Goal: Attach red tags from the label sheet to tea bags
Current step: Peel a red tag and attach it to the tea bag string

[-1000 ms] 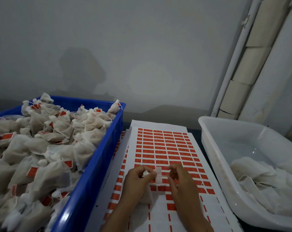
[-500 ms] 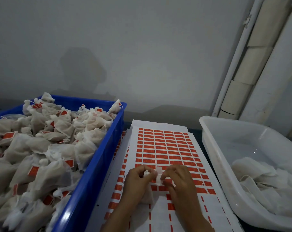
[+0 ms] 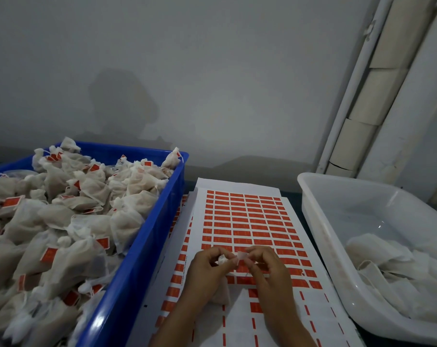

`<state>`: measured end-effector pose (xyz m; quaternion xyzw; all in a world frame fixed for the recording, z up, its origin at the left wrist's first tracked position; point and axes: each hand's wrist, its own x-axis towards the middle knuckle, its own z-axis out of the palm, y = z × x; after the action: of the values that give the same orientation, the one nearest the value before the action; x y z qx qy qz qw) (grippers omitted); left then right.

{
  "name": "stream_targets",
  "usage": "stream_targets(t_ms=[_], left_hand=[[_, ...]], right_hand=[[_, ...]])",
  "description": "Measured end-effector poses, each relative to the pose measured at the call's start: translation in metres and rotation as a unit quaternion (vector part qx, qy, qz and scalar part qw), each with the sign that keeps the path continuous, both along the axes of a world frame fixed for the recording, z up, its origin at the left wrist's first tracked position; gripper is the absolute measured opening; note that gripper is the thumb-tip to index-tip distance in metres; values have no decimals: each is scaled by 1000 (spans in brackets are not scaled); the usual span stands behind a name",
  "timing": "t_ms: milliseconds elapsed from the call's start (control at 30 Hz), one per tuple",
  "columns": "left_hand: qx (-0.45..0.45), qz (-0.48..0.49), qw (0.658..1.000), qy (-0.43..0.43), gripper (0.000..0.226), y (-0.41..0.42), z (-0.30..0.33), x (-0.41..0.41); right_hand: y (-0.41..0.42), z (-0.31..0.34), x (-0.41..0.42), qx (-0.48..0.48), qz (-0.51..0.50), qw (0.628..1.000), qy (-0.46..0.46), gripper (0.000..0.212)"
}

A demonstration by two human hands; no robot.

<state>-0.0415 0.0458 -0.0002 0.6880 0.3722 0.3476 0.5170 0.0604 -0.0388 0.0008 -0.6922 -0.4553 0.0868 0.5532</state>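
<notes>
- Your left hand (image 3: 208, 270) has its fingers curled round a small white tea bag (image 3: 222, 291); the bag's gathered top shows between thumb and fingertips and its body hangs below the palm.
- Your right hand (image 3: 267, 269) pinches a small pale tab (image 3: 242, 256) between thumb and forefinger, held against the top of that bag; whether it is a tag turned over, you cannot tell.
- Both hands hover over the label sheet (image 3: 240, 221), which lies flat under them; full rows of red tags (image 3: 247, 214) run beyond your fingers, stripped rows lie nearer your wrists.
- Left of your left hand stands a blue crate (image 3: 137, 251) heaped with tagged bags (image 3: 62, 221).
- Right of your right hand sits a white tub (image 3: 320, 221) with untagged white bags (image 3: 392, 266) in its near end.
- Beyond your hands rises a plain grey wall (image 3: 212, 83); pale pipes and rolls (image 3: 367, 96) lean in the far right corner.
</notes>
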Motion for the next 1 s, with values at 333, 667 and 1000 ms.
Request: stream_targets(t_ms=[333,667,1000], left_hand=[[-1,-25,1000,3,12,-4,6,-2],[-21,-38,999,-7,9,-5,7,-2],[-24,-72,997,-15,11,-6,9,-3]], right_hand=[[-1,-6,1,-11,-5,999,36,6],[0,-8,0,-10,-19,999,40,8],[1,-7,-3,-10,-31,999,30,8]])
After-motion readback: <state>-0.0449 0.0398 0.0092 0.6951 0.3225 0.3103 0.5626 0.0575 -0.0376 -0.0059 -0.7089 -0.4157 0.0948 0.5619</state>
